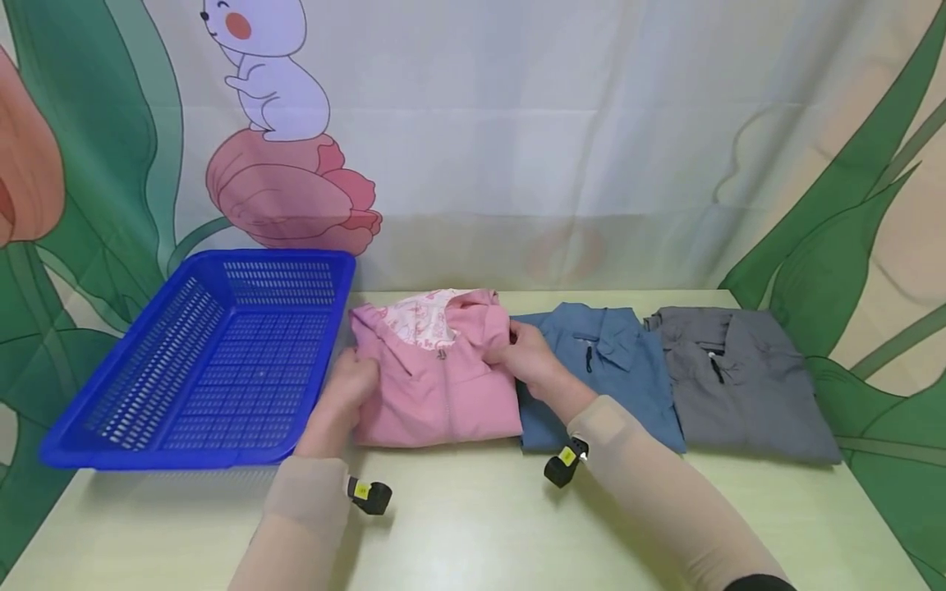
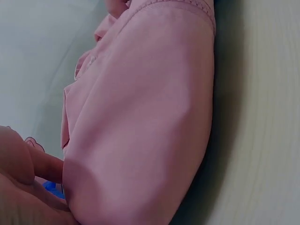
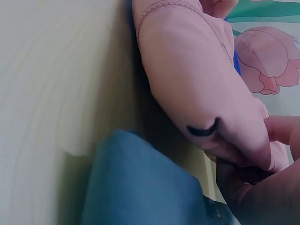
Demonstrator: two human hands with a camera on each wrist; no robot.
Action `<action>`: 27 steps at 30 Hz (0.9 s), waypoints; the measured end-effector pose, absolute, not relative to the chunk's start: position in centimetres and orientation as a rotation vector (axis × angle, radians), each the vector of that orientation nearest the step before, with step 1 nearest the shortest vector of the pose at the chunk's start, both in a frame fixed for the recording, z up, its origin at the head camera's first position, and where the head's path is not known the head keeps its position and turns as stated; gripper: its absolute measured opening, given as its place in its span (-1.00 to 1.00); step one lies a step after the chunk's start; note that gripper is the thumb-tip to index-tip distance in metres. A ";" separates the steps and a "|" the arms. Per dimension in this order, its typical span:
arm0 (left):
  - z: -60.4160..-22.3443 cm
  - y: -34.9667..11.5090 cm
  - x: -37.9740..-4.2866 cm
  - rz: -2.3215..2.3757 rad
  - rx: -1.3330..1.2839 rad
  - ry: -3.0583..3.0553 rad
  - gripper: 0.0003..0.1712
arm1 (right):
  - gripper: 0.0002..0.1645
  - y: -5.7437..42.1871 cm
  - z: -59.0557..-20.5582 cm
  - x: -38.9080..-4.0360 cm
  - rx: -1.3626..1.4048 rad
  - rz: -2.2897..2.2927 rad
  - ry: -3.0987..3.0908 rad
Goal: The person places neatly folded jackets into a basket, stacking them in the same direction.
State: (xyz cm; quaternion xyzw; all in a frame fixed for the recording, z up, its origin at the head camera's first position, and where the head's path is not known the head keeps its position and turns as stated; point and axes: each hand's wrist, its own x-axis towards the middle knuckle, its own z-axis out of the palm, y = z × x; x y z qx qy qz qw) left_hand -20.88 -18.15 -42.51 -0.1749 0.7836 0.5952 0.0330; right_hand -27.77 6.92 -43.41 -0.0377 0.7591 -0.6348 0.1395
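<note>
A folded pink jacket (image 1: 443, 398) with a front zipper and a white-and-pink patterned lining is close over the table, between my two hands. Its left side is gripped by my left hand (image 1: 353, 382), whose thumb shows against the cloth (image 2: 140, 108) in the left wrist view. On the other side, my right hand (image 1: 528, 357) pinches the jacket's edge, with thumb and fingers closed on the fabric in the right wrist view. Right beside it lies a folded blue shirt (image 1: 628, 386), partly behind my right hand and forearm.
An openwork blue plastic basket (image 1: 318, 386) stands at the left, near my left hand. At the far right a folded grey shirt (image 1: 761, 402) lies against the blue one. A printed curtain (image 1: 517, 164) hangs behind the pale wooden table (image 1: 458, 525).
</note>
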 end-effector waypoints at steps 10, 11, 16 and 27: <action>-40.5 -17.8 -20.7 2.094 -0.649 2.169 -0.27 | -0.27 7.8 -42.0 -27.6 -0.103 -1.866 2.158; -40.4 -17.8 -20.8 2.126 -0.650 2.131 -0.32 | -0.25 7.9 -41.8 -27.5 -0.100 -1.866 2.150; -39.6 -18.1 -20.7 2.330 -0.605 1.842 -0.71 | -0.23 8.9 -40.7 -27.5 -0.106 -1.901 2.093; -37.8 -18.8 -20.3 2.397 -0.331 1.511 -0.91 | -0.36 10.8 -39.0 -27.9 -0.207 -1.979 1.979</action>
